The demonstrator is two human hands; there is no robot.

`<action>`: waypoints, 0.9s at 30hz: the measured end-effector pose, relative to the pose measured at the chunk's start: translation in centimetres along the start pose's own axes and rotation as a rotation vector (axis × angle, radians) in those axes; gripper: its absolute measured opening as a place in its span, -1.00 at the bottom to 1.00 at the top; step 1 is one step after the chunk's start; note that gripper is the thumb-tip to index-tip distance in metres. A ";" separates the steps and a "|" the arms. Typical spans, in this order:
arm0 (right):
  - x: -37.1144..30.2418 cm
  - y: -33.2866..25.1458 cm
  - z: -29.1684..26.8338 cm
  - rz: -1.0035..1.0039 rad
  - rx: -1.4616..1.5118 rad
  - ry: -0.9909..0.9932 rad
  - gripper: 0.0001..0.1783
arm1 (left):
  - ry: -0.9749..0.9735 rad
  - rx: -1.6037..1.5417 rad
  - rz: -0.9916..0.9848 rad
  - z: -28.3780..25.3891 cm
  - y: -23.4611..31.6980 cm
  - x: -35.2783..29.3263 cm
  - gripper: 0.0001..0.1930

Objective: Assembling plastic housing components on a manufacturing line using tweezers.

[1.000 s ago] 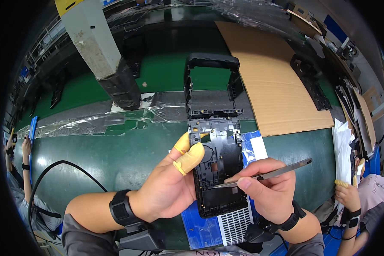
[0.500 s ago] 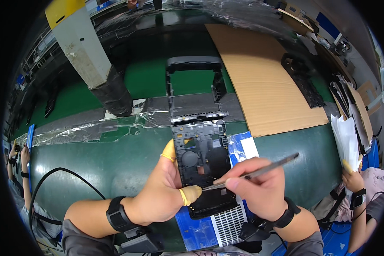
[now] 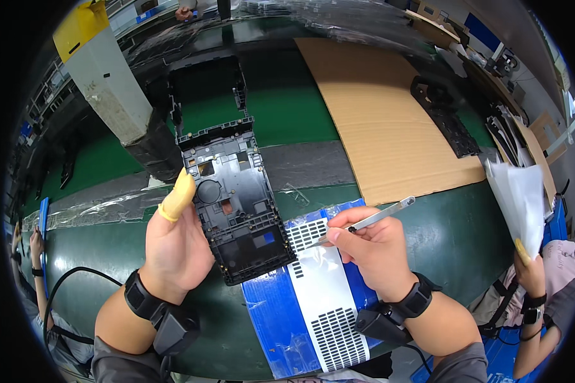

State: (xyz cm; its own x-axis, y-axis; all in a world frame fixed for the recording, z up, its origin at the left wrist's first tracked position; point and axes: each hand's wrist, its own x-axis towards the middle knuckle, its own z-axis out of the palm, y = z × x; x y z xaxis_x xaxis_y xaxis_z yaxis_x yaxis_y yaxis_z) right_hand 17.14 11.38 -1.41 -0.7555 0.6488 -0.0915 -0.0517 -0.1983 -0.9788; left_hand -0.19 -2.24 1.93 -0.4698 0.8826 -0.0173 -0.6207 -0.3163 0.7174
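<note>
My left hand (image 3: 176,246) grips a black plastic housing (image 3: 233,198) by its left edge, with the yellow-cotted thumb in front and the other fingers hidden behind. The housing is tilted, an open frame at its far end and a moulded, perforated plate at its near end. My right hand (image 3: 374,255) pinches silver tweezers (image 3: 383,214) like a pen. Their tips point down at a white sheet (image 3: 322,281) with rows of small black rectangular pads. Whether the tips touch the sheet or hold a pad, I cannot tell. The sheet lies on a blue board (image 3: 278,313).
A cardboard sheet (image 3: 377,127) lies beyond, with another black part (image 3: 447,121) on it. A pillar (image 3: 118,96) rises at the far left. To the right, a co-worker's hand (image 3: 529,271) holds white sheets (image 3: 517,198). A black cable (image 3: 61,281) curves at the left.
My left hand has carried the housing left and tilted it, uncovering more of the pad sheet. The tweezers have left the housing's surface and are now over the sheet.
</note>
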 end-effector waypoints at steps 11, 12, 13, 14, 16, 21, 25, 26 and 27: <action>0.2 0.4 0.3 -0.027 -0.014 0.002 -0.91 | 0.080 -0.072 0.005 0.0 -0.3 0.4 -0.61; 0.2 0.4 0.3 -0.017 -0.015 0.002 -0.91 | 0.081 -0.071 0.005 0.0 -0.3 0.4 -0.61; 0.3 0.4 0.3 -0.017 -0.013 0.001 -0.91 | 0.087 -0.063 0.017 0.1 -0.3 0.4 -0.62; 0.3 0.4 0.4 -0.009 -0.018 0.008 -0.92 | 0.094 -0.057 0.028 0.1 -0.3 0.4 -0.63; 0.3 0.4 0.5 -0.002 -0.021 0.013 -0.92 | 0.096 -0.049 0.037 0.1 -0.2 0.3 -0.63; 0.1 0.1 0.3 -0.026 0.012 -0.005 -0.90 | 0.095 -0.026 0.049 0.4 -0.5 0.1 -0.63; -1.5 -2.6 -0.2 -0.022 0.155 -0.013 -0.86 | 0.062 -0.096 -0.046 1.2 -1.5 -0.7 -0.65; -2.0 -3.2 -0.6 -0.076 0.207 -0.005 -0.86 | 0.045 -0.119 -0.106 1.8 -1.9 -0.9 -0.65; -2.3 -3.7 -0.4 -0.123 0.238 -0.004 -0.86 | 0.027 -0.115 -0.157 2.4 -2.2 -1.1 -0.65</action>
State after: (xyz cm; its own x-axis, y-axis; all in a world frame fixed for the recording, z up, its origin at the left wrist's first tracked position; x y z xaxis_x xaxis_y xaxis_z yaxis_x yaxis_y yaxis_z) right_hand 19.32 10.86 2.33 -0.7367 0.6757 0.0268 -0.2950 -0.2854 -0.9119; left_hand 3.19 -1.73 2.06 -0.3777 0.9149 -0.1424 -0.7546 -0.2151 0.6199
